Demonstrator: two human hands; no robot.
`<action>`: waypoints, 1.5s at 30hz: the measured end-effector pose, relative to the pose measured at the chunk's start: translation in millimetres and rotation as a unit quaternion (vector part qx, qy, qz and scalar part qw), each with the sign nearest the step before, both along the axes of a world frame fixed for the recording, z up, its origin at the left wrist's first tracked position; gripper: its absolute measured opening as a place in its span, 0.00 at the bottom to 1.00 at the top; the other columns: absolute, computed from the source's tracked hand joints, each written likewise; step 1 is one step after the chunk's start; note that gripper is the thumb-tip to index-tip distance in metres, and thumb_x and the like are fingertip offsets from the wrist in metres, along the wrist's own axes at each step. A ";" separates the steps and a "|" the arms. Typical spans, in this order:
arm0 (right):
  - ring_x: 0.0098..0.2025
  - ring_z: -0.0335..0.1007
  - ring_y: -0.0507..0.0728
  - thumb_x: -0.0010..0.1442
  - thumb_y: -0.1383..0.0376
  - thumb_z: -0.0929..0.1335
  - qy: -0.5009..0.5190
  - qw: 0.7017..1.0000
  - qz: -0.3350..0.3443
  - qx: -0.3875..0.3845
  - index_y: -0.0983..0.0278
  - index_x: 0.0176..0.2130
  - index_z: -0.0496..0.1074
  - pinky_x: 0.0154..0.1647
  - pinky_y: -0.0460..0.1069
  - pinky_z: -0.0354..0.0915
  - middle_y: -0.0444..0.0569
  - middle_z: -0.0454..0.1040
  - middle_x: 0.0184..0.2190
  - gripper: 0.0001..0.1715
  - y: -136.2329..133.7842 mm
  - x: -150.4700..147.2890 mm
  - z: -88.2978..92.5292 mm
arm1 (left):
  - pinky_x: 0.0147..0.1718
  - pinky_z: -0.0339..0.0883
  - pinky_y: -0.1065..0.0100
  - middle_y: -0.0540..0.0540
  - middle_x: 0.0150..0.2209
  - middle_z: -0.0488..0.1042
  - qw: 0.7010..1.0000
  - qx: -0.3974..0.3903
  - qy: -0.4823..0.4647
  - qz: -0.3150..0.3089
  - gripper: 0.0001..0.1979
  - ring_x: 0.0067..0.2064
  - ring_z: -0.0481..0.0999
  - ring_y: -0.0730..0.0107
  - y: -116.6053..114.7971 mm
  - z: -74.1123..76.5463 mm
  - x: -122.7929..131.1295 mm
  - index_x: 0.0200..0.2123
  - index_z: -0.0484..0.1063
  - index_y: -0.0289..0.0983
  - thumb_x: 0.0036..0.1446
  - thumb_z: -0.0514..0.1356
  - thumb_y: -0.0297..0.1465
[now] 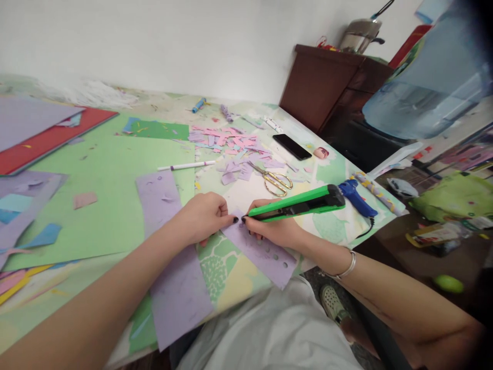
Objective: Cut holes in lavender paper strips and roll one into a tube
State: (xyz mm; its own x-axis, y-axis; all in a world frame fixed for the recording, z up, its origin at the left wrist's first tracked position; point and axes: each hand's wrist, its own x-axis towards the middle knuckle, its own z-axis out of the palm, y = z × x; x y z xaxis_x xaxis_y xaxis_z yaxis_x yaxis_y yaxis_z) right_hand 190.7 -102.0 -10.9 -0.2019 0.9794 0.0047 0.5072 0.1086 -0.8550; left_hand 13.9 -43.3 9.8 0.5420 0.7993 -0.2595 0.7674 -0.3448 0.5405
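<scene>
My right hand (271,230) is closed round a long green tool (296,204), held like a pen with its tip down on a purple paper strip (265,254) that has several punched holes. My left hand (206,217) is curled, its fingertips pinching the strip's upper end right beside the tool's tip. A second, longer purple strip (173,277) lies under my left forearm on a large green sheet (111,205).
Gold-handled scissors (276,181), a pile of pink and purple scraps (231,146), a white marker (187,165), a black phone (291,146) and a blue glue gun (356,198) lie beyond my hands. Red and purple sheets (42,131) sit far left. The table edge runs near right.
</scene>
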 end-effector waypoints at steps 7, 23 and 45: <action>0.17 0.62 0.48 0.53 0.64 0.64 0.005 1.000 -0.004 -0.003 0.64 0.24 0.65 0.16 0.42 0.57 0.40 0.66 0.15 0.08 -0.2 0.1 -1.8 | 0.18 0.54 0.72 0.53 0.12 0.67 1.000 -0.016 0.000 0.004 0.10 0.15 0.67 0.71 -1.4 3.0 0.4 0.21 0.62 0.39 0.49 0.54 0.37; 0.16 0.60 0.48 0.53 0.64 0.64 -0.005 1.000 -0.016 -0.022 0.64 0.23 0.63 0.15 0.42 0.56 0.40 0.65 0.14 0.09 -0.5 -1.6 -0.5 | 0.18 0.54 0.72 0.55 0.09 0.64 0.999 -0.033 -0.026 0.001 0.10 0.12 0.66 0.70 -5.6 8.4 -0.1 0.20 0.60 0.40 0.49 0.54 0.37; 0.17 0.64 0.49 0.57 0.54 0.64 0.193 0.948 -0.219 0.124 0.65 0.51 0.66 0.18 0.45 0.63 0.43 0.71 0.19 0.26 7.5 19.5 15.1 | 0.16 0.51 0.75 0.58 0.14 0.57 0.960 -0.030 -0.269 0.069 0.14 0.15 0.58 0.80 -5.9 15.4 -6.1 0.21 0.58 0.38 0.52 0.56 0.39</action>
